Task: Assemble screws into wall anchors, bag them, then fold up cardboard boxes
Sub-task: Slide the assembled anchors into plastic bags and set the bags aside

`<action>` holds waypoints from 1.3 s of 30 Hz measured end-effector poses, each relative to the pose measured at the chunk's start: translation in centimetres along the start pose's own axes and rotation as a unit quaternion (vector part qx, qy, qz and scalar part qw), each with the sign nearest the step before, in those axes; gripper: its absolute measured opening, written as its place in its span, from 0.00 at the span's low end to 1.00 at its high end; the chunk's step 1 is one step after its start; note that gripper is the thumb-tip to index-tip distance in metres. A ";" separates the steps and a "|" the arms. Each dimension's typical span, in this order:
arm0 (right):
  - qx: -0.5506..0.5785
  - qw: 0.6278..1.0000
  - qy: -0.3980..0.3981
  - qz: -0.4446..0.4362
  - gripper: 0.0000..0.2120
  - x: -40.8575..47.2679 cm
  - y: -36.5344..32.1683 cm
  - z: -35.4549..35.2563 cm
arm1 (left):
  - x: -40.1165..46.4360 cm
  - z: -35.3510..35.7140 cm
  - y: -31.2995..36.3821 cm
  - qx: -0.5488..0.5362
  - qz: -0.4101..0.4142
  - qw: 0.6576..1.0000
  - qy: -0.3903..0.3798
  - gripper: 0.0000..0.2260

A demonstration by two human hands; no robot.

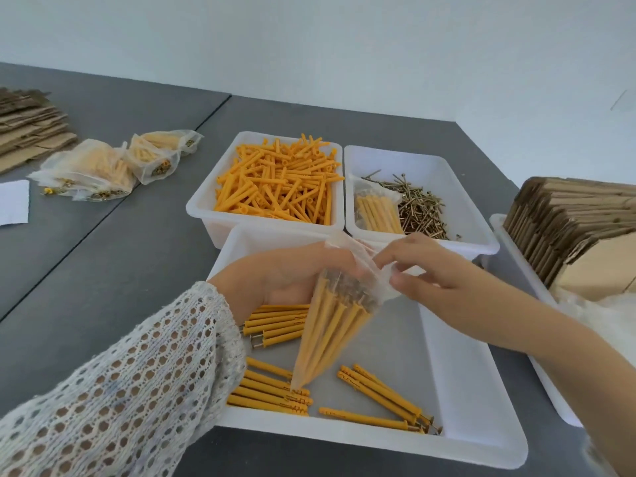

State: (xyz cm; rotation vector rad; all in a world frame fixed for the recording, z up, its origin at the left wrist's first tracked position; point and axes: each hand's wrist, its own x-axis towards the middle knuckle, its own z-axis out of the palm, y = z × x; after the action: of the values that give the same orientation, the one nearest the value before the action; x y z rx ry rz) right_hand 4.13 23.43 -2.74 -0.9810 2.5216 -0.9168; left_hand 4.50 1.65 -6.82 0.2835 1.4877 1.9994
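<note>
Held bag: a clear plastic bag [339,321] of orange wall anchors with screws in them, tilted, its point down over the near tray.
Left hand: the left hand [289,273] is curled round the bag's upper part, gripping it.
Right hand: the right hand [433,266] pinches the bag's open mouth between thumb and fingertips.
Near tray: a white tray [457,373] on the grey counter [137,270], holding loose assembled anchors [378,394] in small clusters on its floor.
Far left bin: a white bin [199,208] heaped with bare orange anchors [278,180].
Far right bin: a white bin [475,235] with a pile of loose screws [420,208] and, on its left side, one filled bag [377,210].
Right edge: a white tray [516,266] packed with flat cardboard boxes [568,222] standing on edge.
Far left counter: several filled bags [103,166] lying together, just beside a stack of flattened cardboard [27,125].
</note>
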 end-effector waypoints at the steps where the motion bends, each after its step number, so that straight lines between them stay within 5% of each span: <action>1: 0.020 1.000 -0.023 0.006 0.10 -0.3 0.3 0.4 | -0.1 0.0 -0.1 -0.021 -0.010 1.000 -0.010 0.14; 4: 0.063 0.996 -0.059 -0.004 0.24 -1.0 0.8 0.1 | -0.1 0.5 -0.1 -0.073 -0.029 0.996 -0.039 0.22; 7: 0.005 0.999 -0.039 -0.032 0.18 -1.4 0.4 -0.2 | 0.4 1.2 -0.1 -0.084 -0.037 0.994 -0.056 0.28; 15: -0.018 0.980 0.189 -0.050 0.20 -2.3 0.3 -0.6 | 2.7 3.9 2.0 0.022 -0.061 0.992 -0.112 0.23; 18: -0.059 0.954 0.295 -0.009 0.16 -2.5 1.2 -0.5 | 3.3 4.9 2.4 0.103 -0.033 0.988 -0.114 0.12; 21: -0.120 0.928 0.349 0.048 0.12 -3.0 2.3 -0.4 | 4.0 4.9 1.6 0.231 0.012 0.971 -0.065 0.13; 24: -0.137 0.924 0.349 0.075 0.12 -3.4 2.8 0.0 | 4.5 3.8 -0.6 0.401 0.064 0.913 0.039 0.31; 26: -0.133 0.925 0.348 0.078 0.10 -3.4 2.9 -0.1 | 4.6 3.3 -2.0 0.405 0.064 0.907 0.090 0.35; 31: -0.040 0.933 0.351 0.077 0.13 -2.2 2.6 -0.6 | 5.5 3.1 -3.0 0.366 0.100 0.906 0.190 0.14; 39: 0.213 0.888 0.392 0.115 0.12 3.0 2.0 0.5 | 3.7 0.0 -0.2 0.250 0.058 0.954 0.156 0.12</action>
State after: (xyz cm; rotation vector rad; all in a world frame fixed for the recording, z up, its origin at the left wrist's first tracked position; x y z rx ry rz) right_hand 1.20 22.31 -4.52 -0.1570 2.7106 -1.9743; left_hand 1.65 3.93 -7.72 0.2753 2.2247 1.7819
